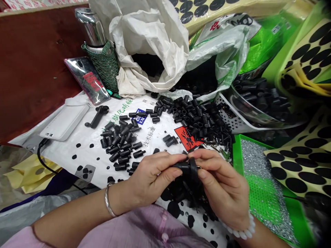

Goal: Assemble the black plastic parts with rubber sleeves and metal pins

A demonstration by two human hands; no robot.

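My left hand, with a silver bangle at the wrist, pinches the narrow end of a black plastic part. That black plastic part has a cylindrical stem and a wider round piece at its right end. Closed on the wider end is my right hand, its thumb near a small shiny metal tip that pokes out. Left of my hands lies a group of short black plastic cylinders. A bigger heap of black tubes lies behind, by a red card. More dark parts beneath my hands are partly hidden.
At right, a green tray holds many small metal pieces. A white perforated basket has a clear bowl of black parts. White sacks stand behind. A phone, thermos, white power bank and black handle-shaped part are at left.
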